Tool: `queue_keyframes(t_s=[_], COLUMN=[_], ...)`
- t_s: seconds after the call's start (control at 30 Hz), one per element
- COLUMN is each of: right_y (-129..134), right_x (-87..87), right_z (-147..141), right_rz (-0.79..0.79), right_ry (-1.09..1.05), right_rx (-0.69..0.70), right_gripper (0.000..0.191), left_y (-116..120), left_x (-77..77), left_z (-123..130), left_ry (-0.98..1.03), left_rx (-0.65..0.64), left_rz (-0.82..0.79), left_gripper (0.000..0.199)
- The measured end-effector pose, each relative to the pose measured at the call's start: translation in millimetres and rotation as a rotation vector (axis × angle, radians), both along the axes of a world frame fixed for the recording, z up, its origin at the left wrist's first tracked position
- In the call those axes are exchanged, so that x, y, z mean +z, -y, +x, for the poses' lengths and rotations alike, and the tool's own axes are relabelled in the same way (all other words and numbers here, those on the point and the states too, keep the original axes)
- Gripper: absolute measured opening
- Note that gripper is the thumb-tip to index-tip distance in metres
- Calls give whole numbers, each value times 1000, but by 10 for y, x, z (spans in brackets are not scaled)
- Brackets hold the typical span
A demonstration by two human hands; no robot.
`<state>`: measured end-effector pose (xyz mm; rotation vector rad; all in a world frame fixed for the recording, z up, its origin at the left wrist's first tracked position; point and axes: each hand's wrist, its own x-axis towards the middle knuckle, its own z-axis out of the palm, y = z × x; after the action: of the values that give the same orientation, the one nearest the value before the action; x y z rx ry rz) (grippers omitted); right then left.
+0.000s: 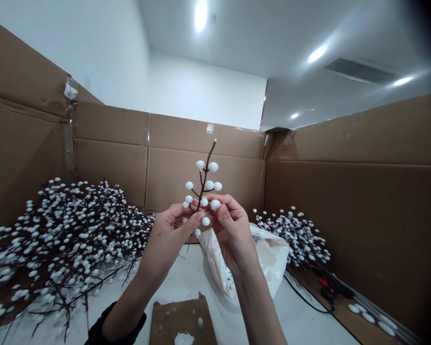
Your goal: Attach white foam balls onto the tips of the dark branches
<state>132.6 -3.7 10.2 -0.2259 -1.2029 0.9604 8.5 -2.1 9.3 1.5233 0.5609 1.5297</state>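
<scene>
In the middle of the head view, a brown artificial branch with white berries (pixel 203 179) is held up, its bare tip pointing upward. My left hand (pixel 172 227) pinches its stem between thumb and fingers. My right hand (pixel 233 225) is closed with thumb and fingertips on a white berry (pixel 215 205) at the right side of the branch. More berries show above and below the fingers. Whether that berry is fixed to a twig is hidden by the fingers.
A large heap of berry branches (pixel 79 230) lies at left, a smaller bunch (pixel 296 235) at right. Behind my right arm sits a white plastic bag (pixel 273 254). A cardboard piece (pixel 183 316) bears a white blob (pixel 184 339). Cardboard walls (pixel 111 158) enclose the table; a black cable (pixel 305 299) lies right.
</scene>
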Motion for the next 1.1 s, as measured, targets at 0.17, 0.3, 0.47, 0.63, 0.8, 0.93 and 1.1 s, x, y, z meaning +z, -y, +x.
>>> queue_keyframes(t_s=[0.17,0.3,0.47,0.63,0.8,0.93,1.1], right_y=[-19,-39,-33,-25,-19,-20,-34], right_x=[-17,-27,-17,-11,-7,-6,-12], right_z=[12,26,37,52,61,69,74], right_rz=[-27,-16,4,11,1,-10,-18], right_ry=[36,59,79,103,105,118,126], right_rx=[46,44,44,58,65,45,39], right_gripper=[20,19,18,17,17,17,19], left_y=[49,86,83,51,32,7,2], left_x=[24,48,30,-21,-53,-76,-81], left_z=[-22,-27,-27,-5,30,35,30], left_ry=[-26,-72,-98,-86,-67,-63,-65], left_rx=[10,35,41,58,83,108,101], left_rz=[58,107,125,137,162,160,164], left_gripper=[11,11,11,11,9,9,11])
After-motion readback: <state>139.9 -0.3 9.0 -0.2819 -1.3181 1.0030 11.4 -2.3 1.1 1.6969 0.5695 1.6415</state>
